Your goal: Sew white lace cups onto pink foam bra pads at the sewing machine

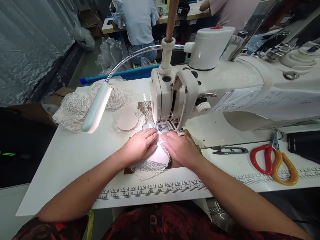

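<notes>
A piece of white lace fabric (149,169) with a smooth white piece (160,154) on it lies in front of the sewing machine (165,96). My left hand (141,145) rests flat on its left side, fingers stretched toward the needle area. On the right side, my right hand (178,146) presses the lace edge down, its fingertips close to the presser foot (160,127). Both sets of fingertips nearly meet under the bright lamp light. The needle tip itself is lost in the glare.
Lace pieces (75,108) and a round pale pad (128,120) lie at left under a gooseneck lamp (97,108). Thread snips (230,150) and red-and-yellow-handled scissors (273,163) lie at right. A ruler tape (150,191) runs along the front edge. Two people sit beyond.
</notes>
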The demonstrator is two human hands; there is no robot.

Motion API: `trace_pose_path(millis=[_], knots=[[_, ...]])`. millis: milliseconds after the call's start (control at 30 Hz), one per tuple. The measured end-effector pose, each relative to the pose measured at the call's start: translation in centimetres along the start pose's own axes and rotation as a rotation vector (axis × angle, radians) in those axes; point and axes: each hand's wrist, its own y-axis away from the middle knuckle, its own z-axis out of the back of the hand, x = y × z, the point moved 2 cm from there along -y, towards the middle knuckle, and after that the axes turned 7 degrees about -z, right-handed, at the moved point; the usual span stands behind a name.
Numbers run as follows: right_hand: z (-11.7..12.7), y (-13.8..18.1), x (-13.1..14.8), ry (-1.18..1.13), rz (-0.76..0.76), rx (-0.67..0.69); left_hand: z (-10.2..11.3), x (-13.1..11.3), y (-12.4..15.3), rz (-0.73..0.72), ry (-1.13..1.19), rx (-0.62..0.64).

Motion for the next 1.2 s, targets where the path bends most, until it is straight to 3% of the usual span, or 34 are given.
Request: trace_pose_path(millis=[500,733,900,1200], knots=[[0.5,-1.1,0.5,0.004,-0.078,0.002,0.8,2.3,-0.8,-0.064,0.035,0.121],[0.5,-0.4,-0.5,-0.147,-0.117,-0.114,2.3,0.9,-0.3,-0.117,-0.026,0.239],[-0.1,-0.2,-1.0,-0.134,-0.105,-0.103,1.5,-0.4,-0.4,-0.106,0.021,0.192],[0.6,0.0,-0.1,-0.145,-0.052,-0.036,0.6,0.4,0.4,-0.147,0.053,0.149]])
